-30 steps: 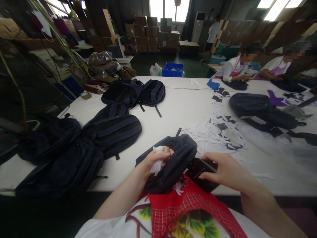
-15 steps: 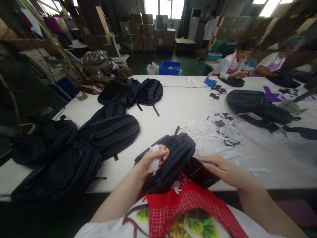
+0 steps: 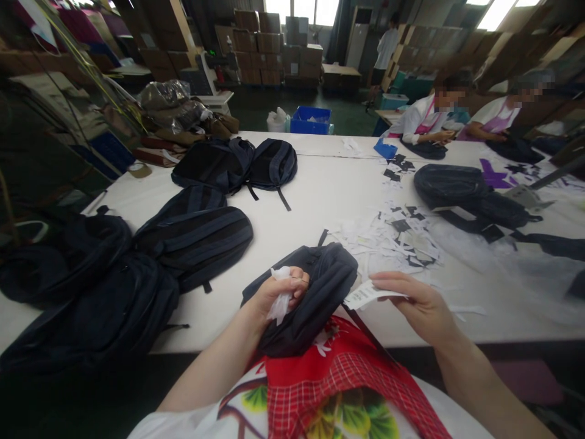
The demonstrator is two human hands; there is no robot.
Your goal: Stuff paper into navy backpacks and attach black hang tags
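Observation:
A dark navy backpack lies at the table's front edge against my red apron. My left hand is closed over the bag, with a crumpled piece of thin white plastic or tissue bunched in its fingers. Between the thumb and fingers of my right hand is a hang tag, its white printed face turned up, beside the bag's right end. A black strap runs down from near the tag across the apron.
Several dark backpacks lie to the left. Paper scraps and small black cards are heaped beyond my right hand, with clear plastic further right. Two people work at the far right. A blue bin stands behind the table.
My right hand has turned the tag from its black lettered face to its white printed face. My left hand keeps its hold on the crumpled white piece. The view has shifted slightly.

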